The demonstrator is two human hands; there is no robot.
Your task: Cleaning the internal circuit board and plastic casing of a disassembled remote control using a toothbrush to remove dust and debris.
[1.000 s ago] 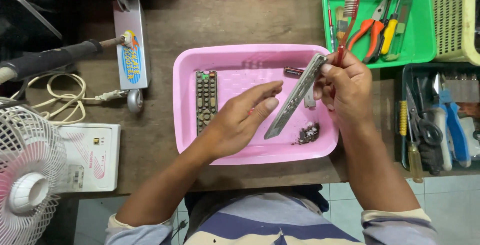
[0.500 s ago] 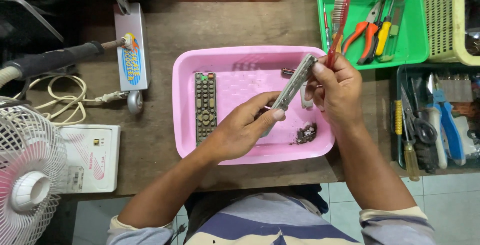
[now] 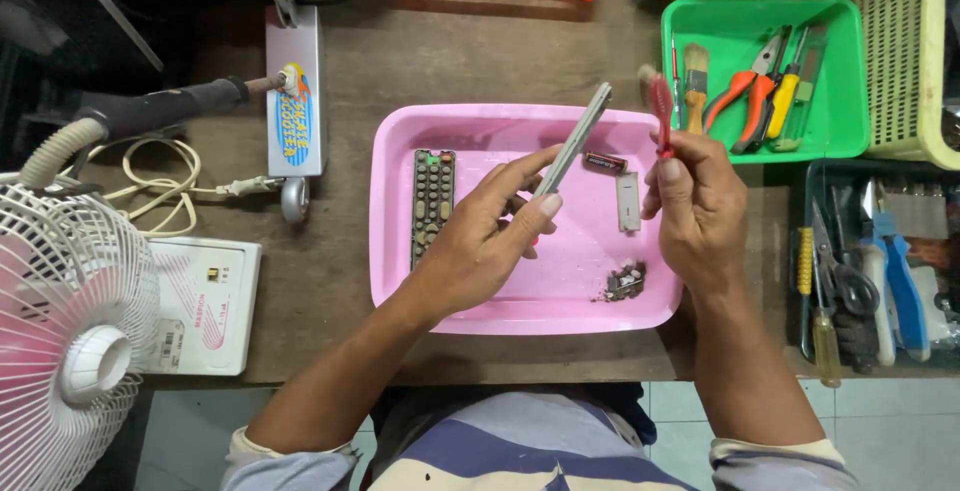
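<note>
My left hand (image 3: pixel 490 231) grips a long thin grey remote-control shell (image 3: pixel 578 137) edge-on above the pink tray (image 3: pixel 400 281). My right hand (image 3: pixel 700 201) holds a red toothbrush (image 3: pixel 660 111) upright, just right of the shell's upper end and apart from it. In the tray lie a dark button pad (image 3: pixel 433 201) at the left, a small battery (image 3: pixel 605 162), a grey battery cover (image 3: pixel 628 201) and a small heap of dark bits (image 3: pixel 625 281).
A green bin (image 3: pixel 850 136) with pliers, a brush and screwdrivers stands at the right. Below it, a tray of tools (image 3: pixel 860 281). A soldering iron (image 3: pixel 160 111) on its stand, a white box (image 3: pixel 205 301) and a fan (image 3: pixel 60 351) sit on the left.
The shell has passed from my right hand to my left hand alone. My right hand has drawn away to the right with the toothbrush.
</note>
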